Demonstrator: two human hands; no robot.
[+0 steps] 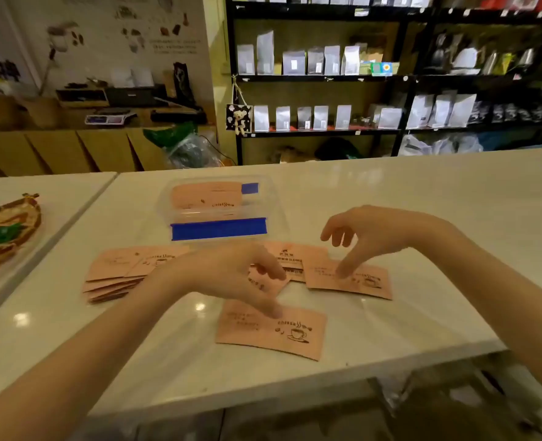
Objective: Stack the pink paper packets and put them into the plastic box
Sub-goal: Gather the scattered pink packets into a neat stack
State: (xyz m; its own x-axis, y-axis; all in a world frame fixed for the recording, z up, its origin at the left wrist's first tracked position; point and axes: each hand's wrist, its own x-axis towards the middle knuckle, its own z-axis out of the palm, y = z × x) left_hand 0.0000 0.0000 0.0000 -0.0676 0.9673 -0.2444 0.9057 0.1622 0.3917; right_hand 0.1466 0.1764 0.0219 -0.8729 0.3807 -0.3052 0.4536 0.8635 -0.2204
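Pink paper packets printed with a coffee cup lie on the white counter. One single packet (271,329) is nearest me, and my left hand (231,275) hovers above it, fingers apart, a fingertip touching its top edge. My right hand (365,233) is open too, its index finger pressing on another packet (349,280) to the right. More packets (290,254) lie between the hands, partly hidden. A fanned pile of packets (117,275) sits at the left. Behind them stands the clear plastic box (218,208) with blue tape, holding pink packets inside.
A woven basket (5,230) with green contents sits on the neighbouring table at far left. The counter's front edge runs just below the nearest packet. Black shelves with white pouches (326,62) fill the background.
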